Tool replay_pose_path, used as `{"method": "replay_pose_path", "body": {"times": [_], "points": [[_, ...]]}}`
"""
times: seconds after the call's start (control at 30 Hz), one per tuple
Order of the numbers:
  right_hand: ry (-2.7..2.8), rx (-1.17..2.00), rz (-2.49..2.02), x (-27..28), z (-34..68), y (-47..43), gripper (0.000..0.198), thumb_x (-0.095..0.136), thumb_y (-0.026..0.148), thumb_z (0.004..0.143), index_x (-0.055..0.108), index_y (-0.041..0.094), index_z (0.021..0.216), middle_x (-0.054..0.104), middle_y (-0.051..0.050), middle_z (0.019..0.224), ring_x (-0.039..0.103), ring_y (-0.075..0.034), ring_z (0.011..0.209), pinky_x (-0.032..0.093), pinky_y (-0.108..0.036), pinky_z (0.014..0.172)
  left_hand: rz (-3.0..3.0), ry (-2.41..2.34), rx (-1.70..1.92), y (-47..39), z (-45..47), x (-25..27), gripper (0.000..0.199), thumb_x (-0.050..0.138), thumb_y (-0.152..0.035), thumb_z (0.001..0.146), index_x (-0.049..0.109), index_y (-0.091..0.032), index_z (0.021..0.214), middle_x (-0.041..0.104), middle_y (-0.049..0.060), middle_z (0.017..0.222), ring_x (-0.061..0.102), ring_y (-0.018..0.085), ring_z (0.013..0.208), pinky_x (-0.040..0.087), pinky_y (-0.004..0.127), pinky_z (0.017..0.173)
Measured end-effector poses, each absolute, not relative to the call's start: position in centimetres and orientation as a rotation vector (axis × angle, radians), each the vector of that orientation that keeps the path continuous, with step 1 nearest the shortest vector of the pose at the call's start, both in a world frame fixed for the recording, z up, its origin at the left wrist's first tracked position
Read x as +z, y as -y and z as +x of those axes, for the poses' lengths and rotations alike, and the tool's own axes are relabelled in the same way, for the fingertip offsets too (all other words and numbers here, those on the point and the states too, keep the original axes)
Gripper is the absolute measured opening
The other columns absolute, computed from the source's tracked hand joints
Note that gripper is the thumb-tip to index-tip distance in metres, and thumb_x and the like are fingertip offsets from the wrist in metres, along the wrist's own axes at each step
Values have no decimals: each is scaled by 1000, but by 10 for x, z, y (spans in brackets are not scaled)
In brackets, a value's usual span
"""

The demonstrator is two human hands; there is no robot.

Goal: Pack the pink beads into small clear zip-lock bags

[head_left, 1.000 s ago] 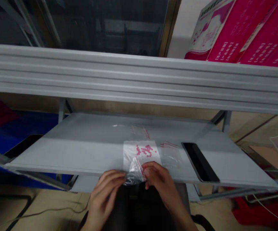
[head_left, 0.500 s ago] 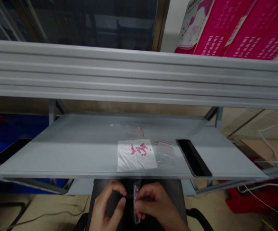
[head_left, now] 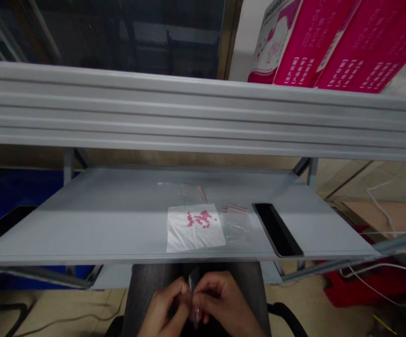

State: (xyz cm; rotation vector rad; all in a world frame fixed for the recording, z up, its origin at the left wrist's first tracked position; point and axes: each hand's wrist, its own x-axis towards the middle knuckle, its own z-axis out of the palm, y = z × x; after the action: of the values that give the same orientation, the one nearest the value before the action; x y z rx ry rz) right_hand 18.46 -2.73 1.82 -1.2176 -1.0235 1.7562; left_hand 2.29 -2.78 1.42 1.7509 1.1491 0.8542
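Observation:
Between my two hands, below the table's front edge, is a small clear zip bag (head_left: 193, 278) seen nearly edge-on. My right hand (head_left: 222, 299) pinches it from the right. The fingertips of my left hand (head_left: 169, 304) are closed together at the bag's left side and touch it; the exact grip is partly hidden. In front of them, a white paper sheet (head_left: 181, 238) lies on the table with several small pink tablets (head_left: 203, 218) scattered on it. Clear zip bags with red seal lines lie flat beside it, one bag (head_left: 237, 224) to the right and another bag (head_left: 190, 192) behind.
A black phone-like slab (head_left: 277, 229) lies on the grey table (head_left: 100, 220) to the right. A dark object (head_left: 6, 227) sits off the left edge. A ribbed metal beam (head_left: 188, 117) crosses above the table, with pink boxes (head_left: 329, 47) beyond it at right.
My left hand has moved right, from apart with thumb and finger spread to fingertips closed at the bag. My right hand still pinches it. The whole view has shifted slightly.

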Motion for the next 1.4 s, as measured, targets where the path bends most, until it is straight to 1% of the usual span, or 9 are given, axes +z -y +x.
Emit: {"method": "replay_pose_path", "body": {"times": [0.3,0.43,0.53,0.57,0.77,0.87,1.13,1.23,1.4], "points": [[1390,1126,-1587,24,183,30,17,59,27,75,51,20,61,55,1,50,56,-14,47,40,-23,47,2160,-1458,1016,27,27,14,21,50,-15,78,47,-21,58,52,-5,46,52,10,38,35,18,40],[1450,1119,-1564,33,186,29,12,57,22,73,52,20,62,55,2,51,56,-13,48,39,-22,48,2208,-1286,1161,24,20,16,8,60,-27,79,56,-20,80,66,2,70,66,17,62,53,23,55],[1524,1096,-1533,38,188,29,9,55,16,71,53,20,63,54,3,51,54,-12,47,36,-21,47,2358,-1125,1098,22,17,12,79,77,-41,66,44,-16,132,61,20,125,61,34,114,57,45,89],[1546,1088,-1528,40,189,28,9,55,14,70,53,20,63,54,4,51,53,-11,47,35,-21,47,2396,-1099,1058,21,17,9,88,79,-39,65,38,-17,139,56,21,133,56,36,122,53,50,96],[1540,1035,-1611,47,195,25,10,56,11,66,52,20,61,54,4,50,53,-12,46,35,-20,47,2442,-995,1146,15,24,2,63,73,-28,74,44,-20,130,67,13,110,66,28,105,47,59,101],[1518,1066,-1610,52,195,26,11,55,11,66,50,20,61,52,5,49,52,-11,46,35,-20,46,2459,-1007,1188,14,26,3,67,74,-37,73,45,-18,130,66,15,112,64,31,108,49,58,99],[1565,969,-1577,54,199,27,11,55,15,74,51,19,64,50,4,52,51,-11,48,34,-20,47,2357,-1015,1343,14,34,6,45,68,-31,79,52,-19,120,69,9,104,67,26,104,56,44,94],[1561,866,-1504,57,200,29,4,59,20,76,56,18,75,57,1,63,58,-14,57,43,-23,53,2259,-1099,1338,13,35,7,42,67,-27,79,54,-20,118,68,9,105,66,25,101,58,38,86],[1714,697,-1365,55,189,37,22,68,11,64,66,20,85,56,-11,126,56,-28,116,49,-41,96,2235,-1098,1309,9,35,12,45,69,-26,80,52,-23,121,67,8,105,65,24,96,56,37,81]]}}
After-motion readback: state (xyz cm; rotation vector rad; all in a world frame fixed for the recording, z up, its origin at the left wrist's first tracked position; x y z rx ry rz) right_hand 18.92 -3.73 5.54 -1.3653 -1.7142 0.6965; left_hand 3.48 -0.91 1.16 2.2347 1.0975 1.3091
